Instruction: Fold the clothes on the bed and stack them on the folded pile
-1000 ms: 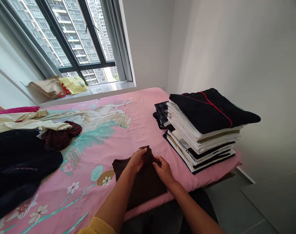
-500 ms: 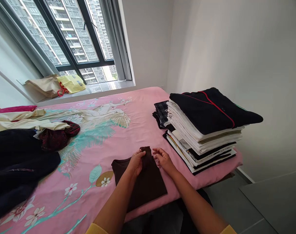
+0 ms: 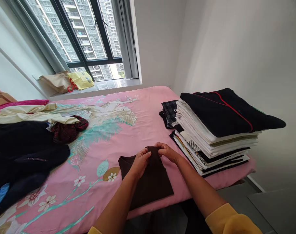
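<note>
A dark brown shirt (image 3: 154, 183), folded into a rough rectangle, lies near the front edge of the bed. Its neckline shows at the left, and a narrow part of it is lifted at the far end. My left hand (image 3: 142, 161) pinches that raised part between thumb and fingers. On the other side of it, my right hand (image 3: 167, 151) is closed on the cloth's right edge, fingers bent over it. Both forearms reach in from below, and the left one covers part of the shirt.
Right of my hands stands a tall stack of folded clothes (image 3: 211, 143), a black garment with red trim (image 3: 216, 113) on top. Loose dark clothes (image 3: 28, 156) and cream cloth (image 3: 33, 113) are heaped at the left. Beneath is a pink floral bedsheet (image 3: 148, 123).
My right hand has moved in from beside the shirt and closed on its raised part. My left hand keeps its hold. The whole view has shifted, so things appear further right.
</note>
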Demonstrator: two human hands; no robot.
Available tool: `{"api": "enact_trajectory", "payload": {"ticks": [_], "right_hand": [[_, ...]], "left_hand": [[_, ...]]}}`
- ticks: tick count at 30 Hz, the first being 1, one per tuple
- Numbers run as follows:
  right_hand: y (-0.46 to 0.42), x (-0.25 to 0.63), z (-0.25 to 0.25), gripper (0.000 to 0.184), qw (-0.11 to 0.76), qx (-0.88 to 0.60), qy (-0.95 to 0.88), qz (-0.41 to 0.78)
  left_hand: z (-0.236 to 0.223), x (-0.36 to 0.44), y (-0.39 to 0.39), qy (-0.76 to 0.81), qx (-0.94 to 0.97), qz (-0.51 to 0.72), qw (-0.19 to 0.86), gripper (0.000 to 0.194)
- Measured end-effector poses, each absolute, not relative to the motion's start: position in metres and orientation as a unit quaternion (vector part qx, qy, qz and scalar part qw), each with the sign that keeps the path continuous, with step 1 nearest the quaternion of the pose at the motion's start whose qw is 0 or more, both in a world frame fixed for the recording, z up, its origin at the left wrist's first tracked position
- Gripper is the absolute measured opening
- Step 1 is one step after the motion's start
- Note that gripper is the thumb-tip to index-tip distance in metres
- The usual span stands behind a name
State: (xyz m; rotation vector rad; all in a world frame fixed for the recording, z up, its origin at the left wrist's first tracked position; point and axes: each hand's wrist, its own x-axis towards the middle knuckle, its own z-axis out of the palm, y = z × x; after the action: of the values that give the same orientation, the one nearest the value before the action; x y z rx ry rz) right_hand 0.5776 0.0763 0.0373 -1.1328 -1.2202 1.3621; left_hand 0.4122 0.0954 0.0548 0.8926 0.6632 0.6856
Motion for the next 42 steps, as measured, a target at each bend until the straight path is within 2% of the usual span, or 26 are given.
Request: {"api": "enact_trajectory", "payload": {"ticks": [3, 6, 9, 14, 18, 21, 27, 32, 37, 42], "right_hand": [[0.081, 0.585, 0.041, 0.015, 0.436, -0.484, -0.512, 0.559], [0.087, 0.592, 0.037, 0.013, 0.397, -0.510, -0.514, 0.563], [0.092, 0.596, 0.031, 0.016, 0.359, -0.527, -0.510, 0.578], [0.095, 0.598, 0.028, 0.019, 0.320, -0.527, -0.507, 0.602], [0.097, 0.597, 0.028, 0.014, 0.302, -0.531, -0.516, 0.600], [0.100, 0.597, 0.024, 0.007, 0.313, -0.551, -0.520, 0.573], [0.103, 0.596, 0.021, 0.005, 0.329, -0.582, -0.518, 0.533], [0.105, 0.597, 0.033, 0.010, 0.291, -0.589, -0.538, 0.528], [0.107, 0.600, 0.040, 0.014, 0.253, -0.579, -0.555, 0.541], [0.108, 0.604, 0.031, 0.019, 0.290, -0.632, -0.534, 0.480]], "left_hand": [[0.055, 0.403, 0.094, 0.363, 0.518, 0.334, 0.698, 0.028], [0.046, 0.385, 0.087, 0.422, 0.676, 0.394, 0.457, 0.020], [0.028, 0.360, 0.077, 0.407, 0.791, 0.372, 0.265, 0.022], [-0.005, 0.335, 0.065, 0.434, 0.845, 0.295, 0.107, 0.030], [-0.018, 0.336, 0.064, 0.458, 0.856, 0.234, 0.061, 0.053], [-0.020, 0.338, 0.064, 0.467, 0.858, 0.209, 0.046, 0.063], [-0.019, 0.339, 0.063, 0.474, 0.860, 0.189, 0.013, 0.068], [-0.011, 0.340, 0.059, 0.473, 0.865, 0.166, -0.019, 0.068], [-0.002, 0.342, 0.049, 0.455, 0.876, 0.158, -0.017, 0.076], [-0.002, 0.342, 0.042, 0.444, 0.883, 0.151, 0.008, 0.083]]}}
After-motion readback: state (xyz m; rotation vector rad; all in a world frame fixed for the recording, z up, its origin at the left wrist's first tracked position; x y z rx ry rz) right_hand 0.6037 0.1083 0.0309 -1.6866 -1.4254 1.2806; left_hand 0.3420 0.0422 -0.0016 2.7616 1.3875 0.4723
